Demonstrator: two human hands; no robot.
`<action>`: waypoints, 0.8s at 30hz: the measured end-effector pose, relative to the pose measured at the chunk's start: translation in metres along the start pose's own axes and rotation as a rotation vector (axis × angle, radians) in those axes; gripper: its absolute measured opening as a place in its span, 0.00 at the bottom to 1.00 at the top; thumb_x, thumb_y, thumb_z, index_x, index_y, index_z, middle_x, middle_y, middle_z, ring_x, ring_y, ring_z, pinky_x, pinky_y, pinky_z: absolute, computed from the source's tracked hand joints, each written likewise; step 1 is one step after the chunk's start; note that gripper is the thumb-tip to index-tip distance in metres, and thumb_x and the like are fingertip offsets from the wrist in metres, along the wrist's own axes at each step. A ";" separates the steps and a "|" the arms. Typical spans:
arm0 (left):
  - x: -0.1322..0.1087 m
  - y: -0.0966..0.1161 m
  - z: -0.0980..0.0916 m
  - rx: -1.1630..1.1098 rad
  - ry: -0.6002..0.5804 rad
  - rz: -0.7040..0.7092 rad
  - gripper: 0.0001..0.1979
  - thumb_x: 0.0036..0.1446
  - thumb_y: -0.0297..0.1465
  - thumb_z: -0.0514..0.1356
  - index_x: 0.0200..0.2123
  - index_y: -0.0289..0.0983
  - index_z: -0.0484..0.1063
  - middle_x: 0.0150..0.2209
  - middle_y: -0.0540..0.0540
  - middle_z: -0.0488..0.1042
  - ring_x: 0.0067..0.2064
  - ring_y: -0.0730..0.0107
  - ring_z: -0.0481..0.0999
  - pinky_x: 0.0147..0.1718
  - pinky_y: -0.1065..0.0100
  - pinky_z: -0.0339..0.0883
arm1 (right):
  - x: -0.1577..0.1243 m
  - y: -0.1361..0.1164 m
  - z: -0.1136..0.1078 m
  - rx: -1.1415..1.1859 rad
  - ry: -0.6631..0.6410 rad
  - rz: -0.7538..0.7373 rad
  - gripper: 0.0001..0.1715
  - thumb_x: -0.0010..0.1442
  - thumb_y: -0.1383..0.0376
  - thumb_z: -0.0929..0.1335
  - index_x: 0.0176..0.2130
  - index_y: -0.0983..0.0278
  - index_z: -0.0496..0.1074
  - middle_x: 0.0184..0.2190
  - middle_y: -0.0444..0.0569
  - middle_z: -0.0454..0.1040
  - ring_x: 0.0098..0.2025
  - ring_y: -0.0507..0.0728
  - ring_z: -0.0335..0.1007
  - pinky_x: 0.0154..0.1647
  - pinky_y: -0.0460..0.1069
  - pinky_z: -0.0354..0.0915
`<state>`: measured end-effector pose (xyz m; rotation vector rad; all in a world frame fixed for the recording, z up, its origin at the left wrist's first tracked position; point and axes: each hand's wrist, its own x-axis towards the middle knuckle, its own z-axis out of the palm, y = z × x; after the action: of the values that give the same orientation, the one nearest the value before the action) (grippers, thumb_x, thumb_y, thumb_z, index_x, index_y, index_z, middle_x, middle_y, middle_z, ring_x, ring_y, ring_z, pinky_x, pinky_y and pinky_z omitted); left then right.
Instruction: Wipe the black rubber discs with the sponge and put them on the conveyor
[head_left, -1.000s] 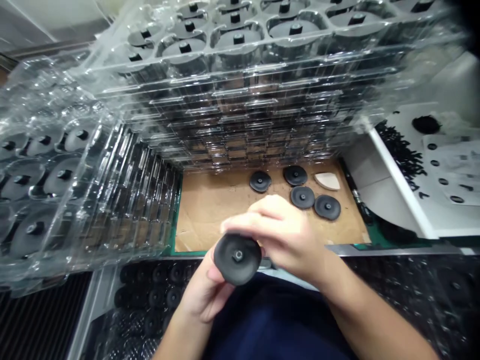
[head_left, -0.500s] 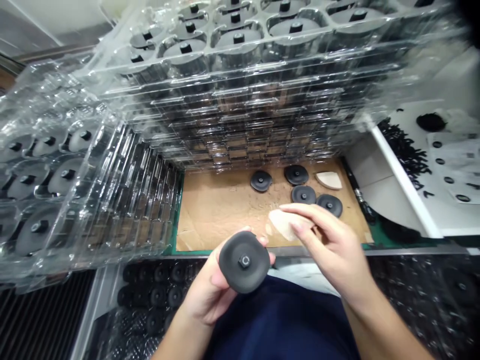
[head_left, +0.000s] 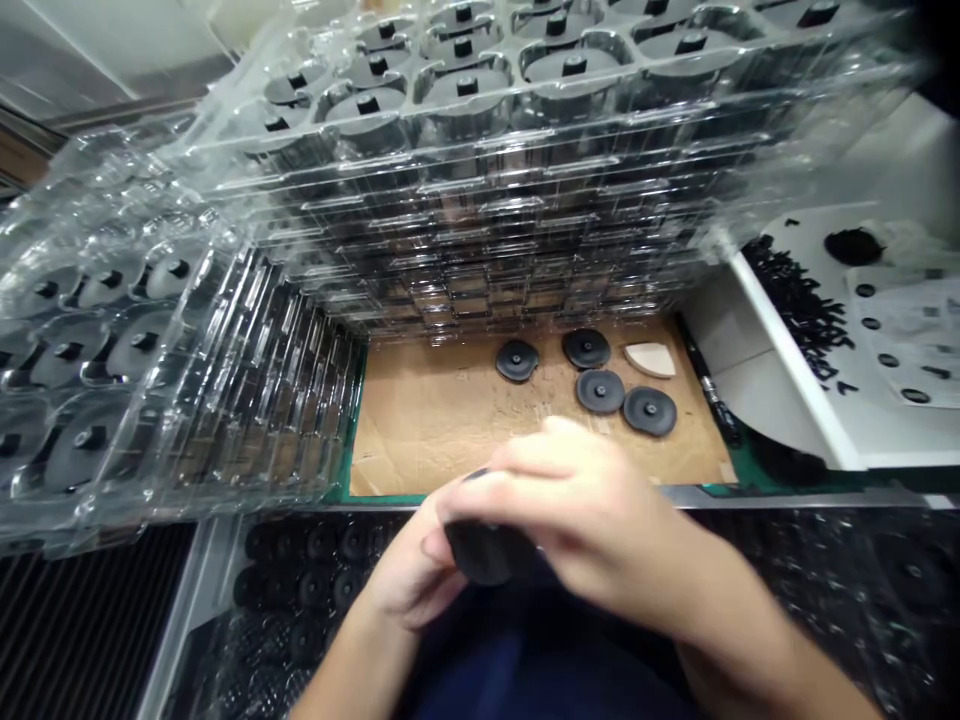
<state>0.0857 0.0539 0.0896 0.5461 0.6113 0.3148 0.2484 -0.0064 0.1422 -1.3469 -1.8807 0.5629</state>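
Observation:
My left hand is closed round a black rubber disc, held just above my lap at the bench's front edge. My right hand lies over the top of the disc with its fingers curled and pressed together, hiding most of it. Whatever those fingers hold is hidden. Several more black discs lie on the brown cardboard behind my hands, the nearest disc to the right. A pale wedge-shaped pad lies beside them.
Tall stacks of clear plastic trays with black discs in their pockets stand behind and to the left. A white tray with small black parts sits at the right. A bin of black discs lies below the bench edge.
My right hand, which held a pale pad off to the right half a second ago, has come back over the disc and covers it. The left hand has kept hold of the disc.

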 end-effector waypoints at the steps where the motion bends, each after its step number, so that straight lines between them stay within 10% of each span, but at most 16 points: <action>1: 0.000 0.001 0.001 0.003 -0.015 0.007 0.27 0.35 0.39 0.73 0.42 0.37 0.76 0.37 0.45 0.79 0.41 0.60 0.78 0.43 0.64 0.70 | 0.000 0.001 -0.002 -0.049 0.001 0.072 0.19 0.62 0.76 0.60 0.43 0.60 0.74 0.31 0.43 0.74 0.32 0.51 0.66 0.32 0.48 0.53; 7: 0.001 0.002 0.004 0.038 -0.015 0.048 0.30 0.38 0.45 0.70 0.45 0.37 0.76 0.43 0.44 0.78 0.50 0.54 0.74 0.53 0.59 0.64 | 0.003 -0.003 0.014 -0.114 0.220 -0.050 0.18 0.63 0.72 0.58 0.41 0.66 0.75 0.26 0.46 0.74 0.27 0.52 0.65 0.29 0.49 0.55; 13: 0.008 0.000 0.003 -0.126 0.163 0.268 0.27 0.36 0.30 0.73 0.44 0.47 0.75 0.44 0.52 0.78 0.44 0.67 0.78 0.45 0.70 0.70 | -0.012 -0.010 0.033 0.043 0.381 0.132 0.13 0.59 0.75 0.63 0.40 0.71 0.75 0.23 0.48 0.74 0.23 0.51 0.65 0.26 0.47 0.62; 19: 0.012 0.002 0.011 -0.143 0.175 0.315 0.31 0.33 0.34 0.74 0.46 0.45 0.74 0.46 0.49 0.78 0.44 0.65 0.78 0.46 0.69 0.70 | -0.031 0.032 0.045 0.716 0.626 0.667 0.12 0.60 0.61 0.67 0.43 0.59 0.76 0.40 0.46 0.79 0.39 0.56 0.75 0.35 0.47 0.70; 24: 0.011 0.003 0.008 -0.146 0.160 0.325 0.29 0.35 0.33 0.74 0.45 0.46 0.74 0.45 0.50 0.78 0.45 0.63 0.78 0.50 0.65 0.69 | -0.041 0.047 0.042 0.694 0.620 0.795 0.14 0.59 0.58 0.68 0.46 0.56 0.75 0.41 0.44 0.78 0.42 0.55 0.74 0.39 0.46 0.68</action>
<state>0.0995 0.0579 0.0918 0.4812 0.6482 0.7098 0.2514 -0.0257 0.0696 -1.4952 -0.5192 0.9345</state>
